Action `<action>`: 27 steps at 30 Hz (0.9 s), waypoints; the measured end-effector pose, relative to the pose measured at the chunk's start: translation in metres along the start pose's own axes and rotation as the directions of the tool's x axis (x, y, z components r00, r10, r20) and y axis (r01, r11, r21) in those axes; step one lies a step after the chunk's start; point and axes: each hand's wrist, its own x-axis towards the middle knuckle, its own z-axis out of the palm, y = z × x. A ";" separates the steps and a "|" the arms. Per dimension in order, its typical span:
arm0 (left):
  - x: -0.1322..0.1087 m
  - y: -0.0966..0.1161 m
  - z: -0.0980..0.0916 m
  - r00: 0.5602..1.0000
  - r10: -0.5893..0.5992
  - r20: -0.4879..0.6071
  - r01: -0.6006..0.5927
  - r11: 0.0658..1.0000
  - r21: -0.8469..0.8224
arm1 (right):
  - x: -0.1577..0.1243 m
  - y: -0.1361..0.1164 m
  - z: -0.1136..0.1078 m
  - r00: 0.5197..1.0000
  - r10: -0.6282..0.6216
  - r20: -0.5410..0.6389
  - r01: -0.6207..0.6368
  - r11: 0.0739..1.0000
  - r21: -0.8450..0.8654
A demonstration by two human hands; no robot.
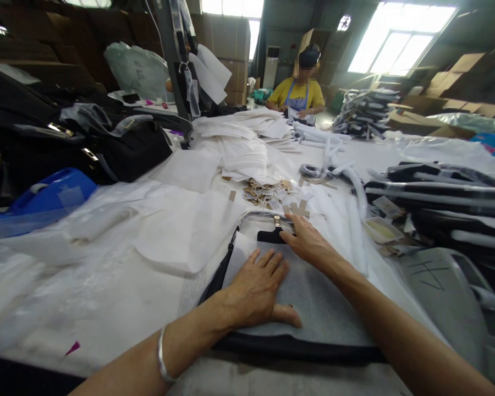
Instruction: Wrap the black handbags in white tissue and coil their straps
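A black handbag [297,347] lies flat on the table in front of me, with a thin white sheet [330,308] covering most of its upper face. My left hand [256,289] rests on that sheet, fingers and thumb spread. Beyond it, my right hand [311,239] reaches to the far end of the bag, index finger and thumb apart. Its thumb is by a black tab [268,237] that carries a gold-coloured clasp [277,221]. What looks like the plastic-wrapped handle [251,214] curves along that end. The right hand's other fingers are partly hidden.
Tags with strings [264,192] lie in a heap past the bag. Stacked white sheets [243,148] stand behind them. Black bags [127,146] and a blue container [53,192] are at left, wrapped black pieces [437,192] at right. A person [301,91] works across the table.
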 end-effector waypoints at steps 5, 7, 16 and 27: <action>0.000 0.000 -0.001 0.999 -0.001 -0.040 -0.001 0.999 -0.048 | 0.003 0.012 0.016 0.999 -0.024 -0.038 0.024 1.000 0.009; 0.000 0.000 -0.003 0.999 -0.004 -0.045 0.001 0.997 -0.079 | -0.007 0.009 0.006 0.987 -0.125 -0.101 0.127 0.992 0.018; -0.001 0.001 0.001 0.970 -0.147 -0.196 0.138 0.989 -0.059 | -0.057 0.018 0.009 0.953 -0.288 0.090 0.302 0.917 -0.260; 0.004 0.009 -0.008 0.945 -0.288 -0.153 0.309 0.941 0.140 | -0.065 0.016 0.021 0.932 -0.360 0.033 0.357 0.903 -0.240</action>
